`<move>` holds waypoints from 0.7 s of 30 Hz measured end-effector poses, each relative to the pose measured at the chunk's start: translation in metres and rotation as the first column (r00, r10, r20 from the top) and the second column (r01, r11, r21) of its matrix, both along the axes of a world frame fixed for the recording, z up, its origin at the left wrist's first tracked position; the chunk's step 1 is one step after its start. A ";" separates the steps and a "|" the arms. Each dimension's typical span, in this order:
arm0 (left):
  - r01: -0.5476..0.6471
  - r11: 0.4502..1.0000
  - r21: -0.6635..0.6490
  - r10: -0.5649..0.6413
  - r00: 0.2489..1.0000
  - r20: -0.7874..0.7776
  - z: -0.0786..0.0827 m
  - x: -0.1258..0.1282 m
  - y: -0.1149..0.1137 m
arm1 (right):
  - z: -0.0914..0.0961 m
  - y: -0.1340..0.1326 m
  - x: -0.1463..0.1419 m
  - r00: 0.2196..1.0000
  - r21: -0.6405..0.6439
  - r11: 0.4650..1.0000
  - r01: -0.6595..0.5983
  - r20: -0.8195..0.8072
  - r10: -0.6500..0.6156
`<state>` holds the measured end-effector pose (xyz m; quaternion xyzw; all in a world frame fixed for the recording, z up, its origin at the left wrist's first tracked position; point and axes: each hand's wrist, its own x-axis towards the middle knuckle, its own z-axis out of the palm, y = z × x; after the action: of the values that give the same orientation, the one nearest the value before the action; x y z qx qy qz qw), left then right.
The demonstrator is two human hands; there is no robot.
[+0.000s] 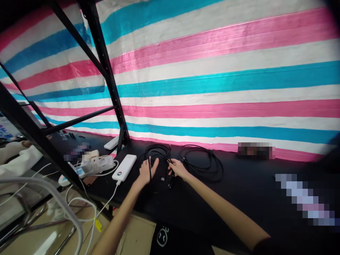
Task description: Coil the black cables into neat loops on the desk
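Right hand (178, 169), over the table (239, 198) with a coil (219, 164) at three o'clock, pinches the cable (162, 154) at ten; left hand (145, 172) is loosely open, a strand across it. Remotely, I fear tangling if strands cross, or the power bank (124, 168), at the left's nine, sliding if snagged.

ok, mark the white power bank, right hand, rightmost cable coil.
White power bank (125, 167), head view: middle of top face.
Right hand (179, 169), head view: back of hand.
Rightmost cable coil (211, 153), head view: upper-right strands.
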<state>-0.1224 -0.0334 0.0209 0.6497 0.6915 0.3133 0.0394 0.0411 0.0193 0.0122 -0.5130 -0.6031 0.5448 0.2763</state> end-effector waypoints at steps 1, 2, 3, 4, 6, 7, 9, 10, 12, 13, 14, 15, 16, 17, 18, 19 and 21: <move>0.015 1.000 0.001 -0.015 1.000 0.010 -0.008 0.013 -0.004 | 0.004 -0.003 -0.001 0.999 -0.007 1.000 0.000 -0.045 0.000; 0.038 0.999 0.004 -0.038 0.999 0.017 -0.015 0.025 -0.007 | 0.008 -0.007 -0.002 0.996 -0.014 1.000 -0.006 -0.090 0.005; 0.073 0.997 0.016 -0.074 0.997 0.019 -0.020 0.035 -0.010 | 0.014 -0.012 -0.003 0.991 -0.023 1.000 -0.019 -0.131 0.015; 0.128 0.991 0.045 -0.129 0.991 0.020 -0.025 0.044 -0.012 | 0.019 -0.017 -0.004 0.985 -0.035 0.999 -0.040 -0.171 0.033; 0.162 0.986 0.044 -0.164 0.985 0.055 -0.032 0.055 -0.014 | 0.027 -0.027 -0.004 0.971 -0.049 0.994 -0.096 -0.222 0.082; 0.176 0.984 0.029 -0.178 0.981 0.080 -0.034 0.058 -0.013 | 0.030 -0.032 -0.005 0.973 -0.030 0.994 -0.103 -0.211 0.095; 0.205 0.979 -0.016 -0.201 0.971 0.130 -0.035 0.060 -0.009 | 0.033 -0.041 -0.006 0.991 0.078 0.994 -0.071 -0.108 0.079; 0.229 0.973 -0.030 -0.222 0.963 0.151 -0.034 0.058 -0.006 | 0.033 -0.044 -0.007 0.998 0.158 0.986 -0.047 -0.031 0.053; 0.274 0.961 -0.047 -0.261 0.948 0.184 -0.028 0.049 0.001 | 0.029 -0.045 -0.007 0.997 0.282 0.959 -0.034 0.074 0.014; 0.291 0.955 -0.053 -0.274 0.939 0.206 -0.024 0.041 0.003 | 0.026 -0.043 -0.006 0.996 0.297 0.953 -0.051 0.085 0.027; 0.308 0.950 -0.060 -0.287 0.930 0.229 -0.019 0.031 0.004 | 0.023 -0.040 -0.004 0.996 0.286 0.955 -0.074 0.076 0.054; 0.323 0.944 -0.064 -0.298 0.920 0.254 -0.014 0.018 0.003 | 0.020 -0.035 0.000 0.995 0.258 0.961 -0.095 0.052 0.084; 0.334 0.940 -0.063 -0.305 0.910 0.281 -0.008 0.004 0.000 | 0.016 -0.030 0.004 0.994 0.227 0.967 -0.113 0.028 0.110; 0.335 0.940 -0.060 -0.302 0.902 0.308 -0.002 -0.011 -0.005 | 0.012 -0.025 0.010 0.993 0.204 0.972 -0.119 0.012 0.120; 0.325 0.944 -0.062 -0.287 0.897 0.336 0.005 -0.025 -0.011 | 0.009 -0.021 0.016 0.993 0.187 0.975 -0.117 0.000 0.119; 0.296 0.953 -0.062 -0.256 0.898 0.359 0.011 -0.036 -0.018 | 0.005 -0.019 0.021 0.994 0.177 0.979 -0.104 -0.008 0.107; 0.023 1.000 0.005 -0.022 0.858 0.514 0.021 -0.046 -0.033 | -0.001 -0.018 0.029 0.997 0.153 0.986 -0.066 -0.027 0.071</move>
<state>-0.1682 -0.0669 0.0419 0.5507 0.6485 0.4744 0.2264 0.0701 0.0013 0.0114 -0.4605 -0.6556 0.5145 0.3056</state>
